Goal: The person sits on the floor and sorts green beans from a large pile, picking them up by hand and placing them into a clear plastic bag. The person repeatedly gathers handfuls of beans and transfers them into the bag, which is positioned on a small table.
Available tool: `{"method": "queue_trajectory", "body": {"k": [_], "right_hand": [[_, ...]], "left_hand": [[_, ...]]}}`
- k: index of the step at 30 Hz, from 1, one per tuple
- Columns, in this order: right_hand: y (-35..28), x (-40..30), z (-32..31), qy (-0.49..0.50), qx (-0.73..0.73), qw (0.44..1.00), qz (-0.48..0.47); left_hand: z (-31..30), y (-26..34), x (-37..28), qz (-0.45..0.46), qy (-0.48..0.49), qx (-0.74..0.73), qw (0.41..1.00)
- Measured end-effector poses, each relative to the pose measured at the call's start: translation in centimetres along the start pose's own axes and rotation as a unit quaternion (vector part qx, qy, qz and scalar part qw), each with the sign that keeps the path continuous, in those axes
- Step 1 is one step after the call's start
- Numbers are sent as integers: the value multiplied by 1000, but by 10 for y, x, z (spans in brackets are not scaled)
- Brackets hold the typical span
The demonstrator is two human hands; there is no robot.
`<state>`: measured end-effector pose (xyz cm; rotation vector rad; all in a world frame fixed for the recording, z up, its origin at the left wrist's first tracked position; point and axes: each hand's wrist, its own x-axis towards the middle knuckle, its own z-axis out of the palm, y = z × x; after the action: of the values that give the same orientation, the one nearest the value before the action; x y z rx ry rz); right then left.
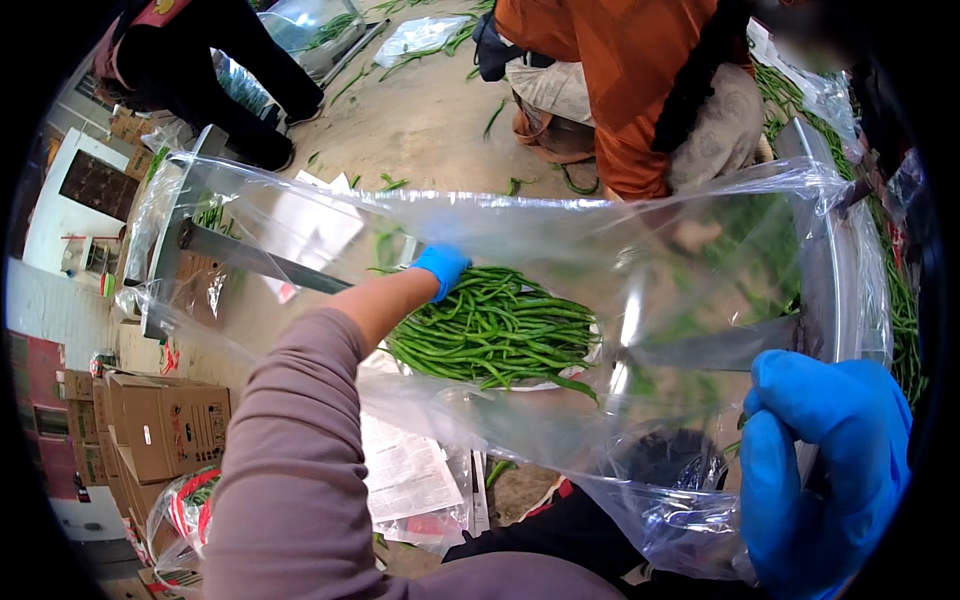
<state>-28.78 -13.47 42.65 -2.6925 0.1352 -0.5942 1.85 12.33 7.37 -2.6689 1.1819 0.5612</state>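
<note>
My left hand, in a blue glove, reaches into a clear plastic bag stretched wide between metal uprights. It touches the upper left edge of a heap of long green beans inside the bag. The beans lie mostly lengthwise, and my fingertips are blurred and partly hidden. At the right, close to the camera, my right hand wears a blue glove too. Its fingers are curled beside the bag's near edge; a bit of green shows by the fingertips, but whether they grip anything is unclear.
Metal uprights flank the bag, with a metal bar at left. Newspaper sheets lie below. Cardboard boxes are stacked left. A person in an orange top crouches opposite; another person's dark-trousered legs stand upper left.
</note>
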Motion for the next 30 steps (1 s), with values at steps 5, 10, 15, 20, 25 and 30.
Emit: {"method": "queue_trajectory", "body": {"k": [5, 10, 15, 20, 25, 30], "right_hand": [[2, -1, 0, 1, -12, 1000, 11], [2, -1, -3, 9, -17, 1000, 13], [-2, -2, -1, 12, -21, 1000, 8], [0, -5, 0, 18, -14, 1000, 6], [-1, -4, -2, 18, -16, 1000, 11], [1, -6, -4, 18, -25, 999, 25]], "left_hand": [[11, -1, -11, 0, 13, -25, 1000], [6, -7, -33, 26, 64, -102, 992], [-3, -4, -54, 17, 181, -176, 967], [17, -6, -100, 23, 90, -189, 978], [19, -28, -106, -32, -8, -185, 982], [-3, -8, -75, -72, 16, -160, 984]]}}
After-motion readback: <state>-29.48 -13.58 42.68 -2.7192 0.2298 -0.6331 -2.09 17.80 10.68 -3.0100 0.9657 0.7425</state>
